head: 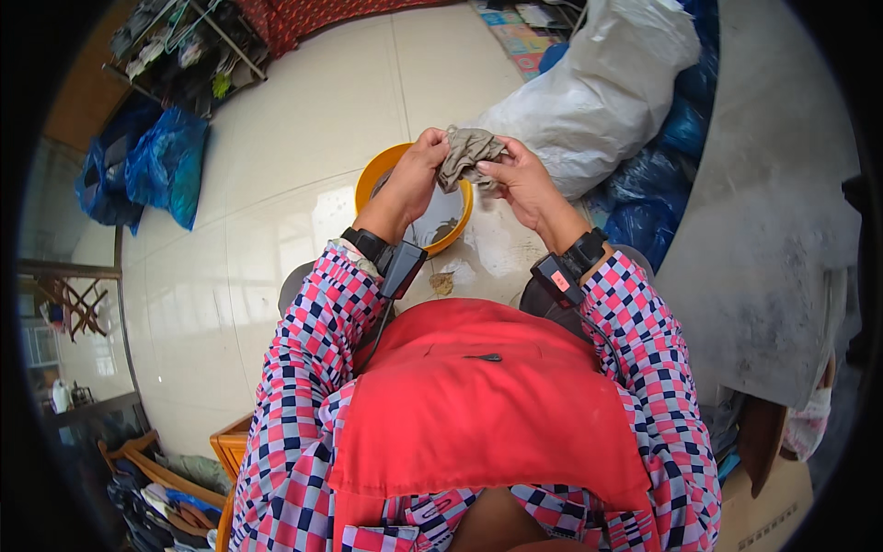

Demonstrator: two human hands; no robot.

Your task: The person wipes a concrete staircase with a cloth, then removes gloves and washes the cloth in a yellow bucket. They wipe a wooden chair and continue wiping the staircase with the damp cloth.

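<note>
A crumpled grey-brown cloth (470,157) is stretched between my two hands. My left hand (416,176) pinches its left edge, with thumb and fingers closed on the fabric. On the other side, my right hand (526,181) grips the cloth with the thumb across its front. Below the cloth, and partly hidden by my left forearm, stands a round yellow bucket (381,164) on the floor. Greyish water (441,210) shows inside it, with something dark low in it.
Wet patches mark the tiled floor (290,138) around the bucket, near a dry leaf (441,283). A large white woven sack (586,96) and blue plastic bags (648,214) lie to the right, beside a grey tabletop (752,207). More blue bags (169,165) sit at left.
</note>
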